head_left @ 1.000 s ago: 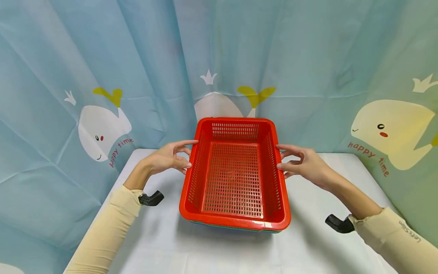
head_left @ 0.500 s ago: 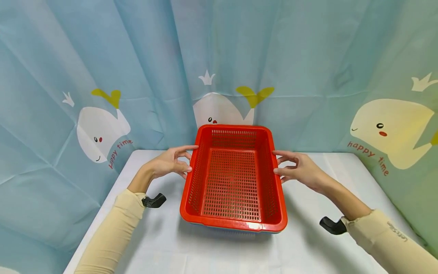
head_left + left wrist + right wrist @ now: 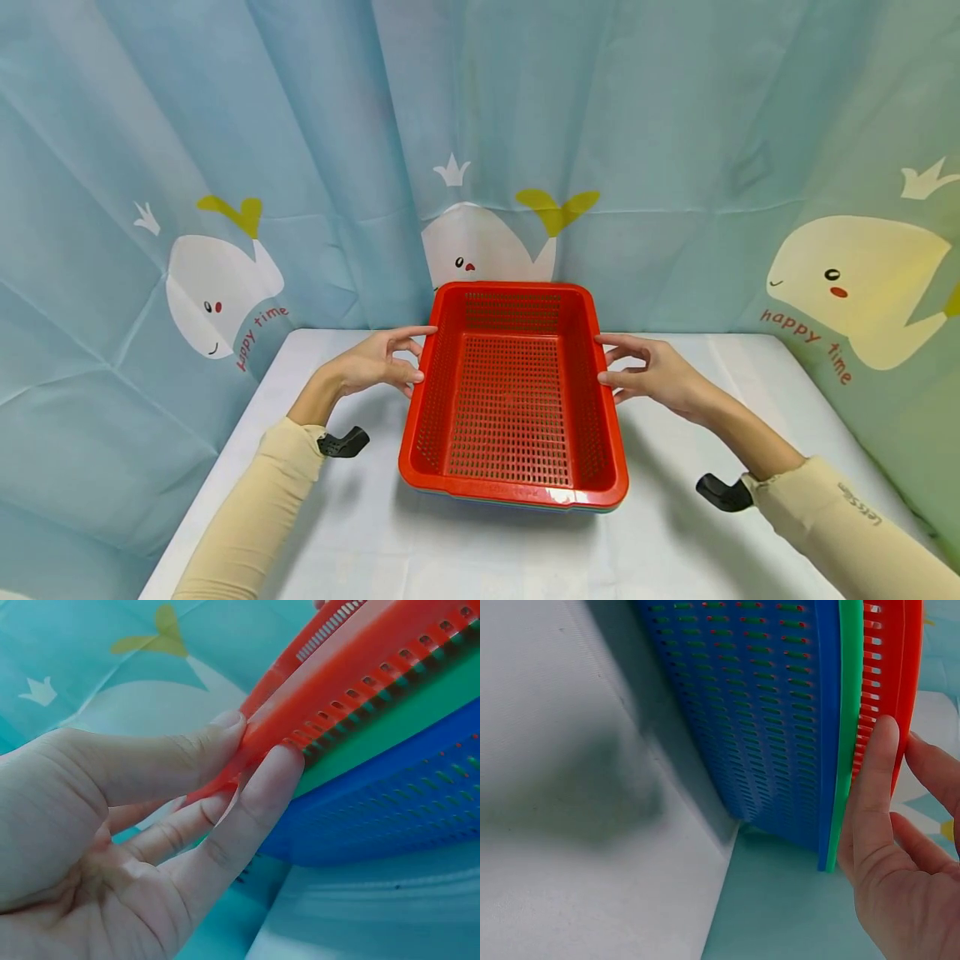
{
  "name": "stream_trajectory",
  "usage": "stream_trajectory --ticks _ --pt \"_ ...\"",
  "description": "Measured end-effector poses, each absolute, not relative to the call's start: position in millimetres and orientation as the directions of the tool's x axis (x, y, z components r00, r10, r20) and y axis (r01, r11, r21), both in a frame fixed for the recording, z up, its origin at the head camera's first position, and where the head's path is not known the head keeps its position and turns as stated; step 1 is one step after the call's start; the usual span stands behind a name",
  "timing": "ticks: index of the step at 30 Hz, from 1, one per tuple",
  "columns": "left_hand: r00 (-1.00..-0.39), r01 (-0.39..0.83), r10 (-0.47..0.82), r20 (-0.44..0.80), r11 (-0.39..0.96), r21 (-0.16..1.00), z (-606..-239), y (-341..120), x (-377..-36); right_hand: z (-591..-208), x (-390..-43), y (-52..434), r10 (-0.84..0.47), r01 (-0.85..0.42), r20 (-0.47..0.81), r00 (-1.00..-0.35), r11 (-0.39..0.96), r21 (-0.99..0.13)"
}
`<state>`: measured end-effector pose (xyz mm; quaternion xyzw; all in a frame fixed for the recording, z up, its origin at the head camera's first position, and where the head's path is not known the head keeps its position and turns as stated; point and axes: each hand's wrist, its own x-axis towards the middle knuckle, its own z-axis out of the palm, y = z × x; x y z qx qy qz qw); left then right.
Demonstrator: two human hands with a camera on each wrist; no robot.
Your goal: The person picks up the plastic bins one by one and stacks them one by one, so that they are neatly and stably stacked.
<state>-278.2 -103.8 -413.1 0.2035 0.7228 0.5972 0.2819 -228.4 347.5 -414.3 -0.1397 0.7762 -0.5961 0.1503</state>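
A red plastic basket (image 3: 517,492) with slotted sides and floor sits in the middle of the head view, nested on top of a green basket (image 3: 409,720) and a blue basket (image 3: 352,825). My left hand (image 3: 371,362) pinches the red rim on the left side, thumb above and fingers underneath. On the opposite side my right hand (image 3: 663,379) pinches the red rim the same way. Nothing lies inside the red basket. From above, the lower two baskets are mostly hidden, showing only a thin edge at the front.
A white-covered table (image 3: 450,558) lies under the stack. Behind it and at both sides hangs a light blue curtain (image 3: 660,125) printed with whales. Black wrist mounts (image 3: 343,442) stick out from both sleeves.
The red basket's far end has come down and slightly nearer in the head view. Both hands have moved down with it, still holding the rim.
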Motion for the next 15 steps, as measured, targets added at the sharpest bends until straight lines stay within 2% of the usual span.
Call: stream_trajectory --ticks 15 --pt "-0.759 -0.033 0.630 -0.164 0.214 0.976 -414.0 -103.5 -276.7 -418.2 -227.7 347.1 -0.389 -0.025 -0.079 -0.918 0.254 -0.967"
